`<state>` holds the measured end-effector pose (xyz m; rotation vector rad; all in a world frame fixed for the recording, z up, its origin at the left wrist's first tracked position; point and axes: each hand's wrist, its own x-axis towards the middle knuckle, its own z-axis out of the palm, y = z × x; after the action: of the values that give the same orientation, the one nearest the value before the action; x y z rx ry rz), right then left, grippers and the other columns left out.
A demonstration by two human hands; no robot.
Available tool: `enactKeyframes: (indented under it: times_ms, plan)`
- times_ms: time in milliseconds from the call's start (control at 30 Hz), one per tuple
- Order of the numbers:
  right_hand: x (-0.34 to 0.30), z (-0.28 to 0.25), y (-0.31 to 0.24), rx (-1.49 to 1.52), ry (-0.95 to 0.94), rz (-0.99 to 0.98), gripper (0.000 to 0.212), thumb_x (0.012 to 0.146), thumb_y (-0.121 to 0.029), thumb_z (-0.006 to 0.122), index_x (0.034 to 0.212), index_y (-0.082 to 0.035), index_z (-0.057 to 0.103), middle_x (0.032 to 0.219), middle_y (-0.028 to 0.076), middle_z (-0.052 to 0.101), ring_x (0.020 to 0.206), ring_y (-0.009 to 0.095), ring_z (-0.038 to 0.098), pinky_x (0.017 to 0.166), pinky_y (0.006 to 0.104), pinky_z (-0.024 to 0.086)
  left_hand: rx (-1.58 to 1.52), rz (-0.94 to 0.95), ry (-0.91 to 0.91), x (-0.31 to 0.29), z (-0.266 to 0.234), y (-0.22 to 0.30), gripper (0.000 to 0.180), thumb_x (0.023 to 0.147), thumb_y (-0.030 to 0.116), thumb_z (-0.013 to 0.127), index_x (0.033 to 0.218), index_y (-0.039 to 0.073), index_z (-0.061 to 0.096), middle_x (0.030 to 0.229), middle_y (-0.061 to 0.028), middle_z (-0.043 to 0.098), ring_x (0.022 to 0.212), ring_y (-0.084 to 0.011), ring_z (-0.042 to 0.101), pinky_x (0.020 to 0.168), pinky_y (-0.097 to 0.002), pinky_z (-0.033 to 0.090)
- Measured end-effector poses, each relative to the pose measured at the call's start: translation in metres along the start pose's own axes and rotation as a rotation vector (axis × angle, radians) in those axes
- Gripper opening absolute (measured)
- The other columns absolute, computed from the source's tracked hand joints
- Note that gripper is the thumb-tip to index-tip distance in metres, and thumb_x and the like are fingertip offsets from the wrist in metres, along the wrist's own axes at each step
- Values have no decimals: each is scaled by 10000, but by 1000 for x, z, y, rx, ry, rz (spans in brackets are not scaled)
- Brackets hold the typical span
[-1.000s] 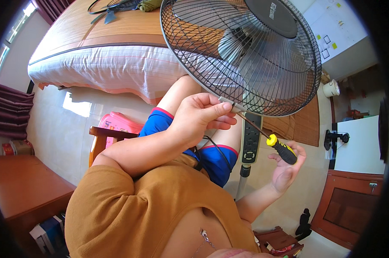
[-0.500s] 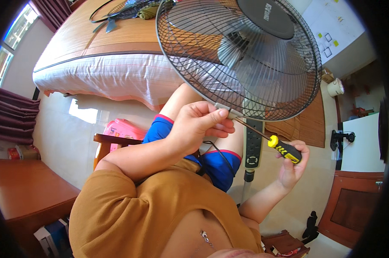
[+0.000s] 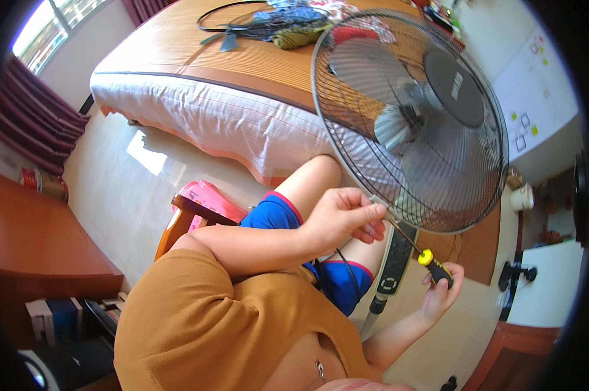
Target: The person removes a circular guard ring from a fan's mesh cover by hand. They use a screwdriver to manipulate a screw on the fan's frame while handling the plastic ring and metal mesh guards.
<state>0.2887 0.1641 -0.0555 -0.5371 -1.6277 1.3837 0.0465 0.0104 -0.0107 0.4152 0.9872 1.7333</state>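
Observation:
A standing fan (image 3: 460, 91) with a round black wire guard and clear grey blades stands before me. My left hand (image 3: 346, 220) is closed at the guard's lower rim, thumb and fingers pinching the light grey rim clip (image 3: 379, 202). In my right hand (image 3: 443, 296) is a screwdriver (image 3: 436, 268) with a yellow and black handle, gripped by the fingertips at its end. Its thin shaft slants up and left to the clip. The tip is hidden or too small to make out there. Below the guard is the fan's control panel (image 3: 393, 267) with buttons.
Behind the fan is a bed (image 3: 197, 107) with a mat, clothes and a loose wire guard ring (image 3: 210, 16). A pink case (image 3: 213, 199) sits beside my wooden chair (image 3: 171, 225). At left is a brown desk (image 3: 40, 228); at right, a white-topped cabinet (image 3: 545, 287).
The view has swung, so the fan and both hands appear lower and farther right. The left hand stays on the clip, and the screwdriver still points to it.

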Motion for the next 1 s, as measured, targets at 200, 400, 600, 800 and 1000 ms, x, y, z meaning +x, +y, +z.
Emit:
enactKeyframes:
  times_ms: [200, 400, 600, 800, 1000]
  plan:
    - [-1, 6, -1, -10, 55, 95, 571, 745, -495, 651, 972, -21, 428, 768, 66, 503, 557, 151, 499, 485, 240, 399, 10, 17, -24, 4, -1, -4, 250, 828, 250, 638, 738, 36, 545, 695, -75, 637, 621, -131, 623, 537, -226, 499]
    - [0, 10, -9, -51, 17, 107, 574, 745, -508, 642, 979, -34, 419, 777, 69, 493, 543, 148, 481, 484, 239, 390, 18, 67, -74, 8, -9, -5, 271, 829, 250, 635, 729, 17, 539, 684, -78, 630, 615, -122, 618, 520, -221, 492]
    - [-6, 13, -16, -95, 61, 117, 545, 760, -493, 633, 982, -44, 419, 800, 71, 497, 548, 141, 481, 469, 235, 380, 61, 122, -129, 13, -14, -10, 273, 824, 239, 640, 741, -1, 540, 668, -64, 614, 602, -110, 602, 523, -223, 485]
    - [-6, 18, -17, -61, 75, 133, 504, 780, -464, 625, 993, -55, 422, 819, 81, 510, 566, 135, 480, 465, 226, 371, 143, 137, -140, 15, -18, -15, 265, 830, 228, 631, 772, -16, 546, 698, -47, 603, 660, -108, 597, 568, -230, 494]
    - [-6, 22, -13, -13, 71, 130, 489, 787, -452, 623, 992, -55, 425, 818, 84, 514, 567, 131, 475, 461, 222, 364, 81, 110, -173, 11, -21, -11, 261, 840, 238, 620, 822, -16, 564, 728, -33, 598, 684, -87, 575, 590, -226, 479]
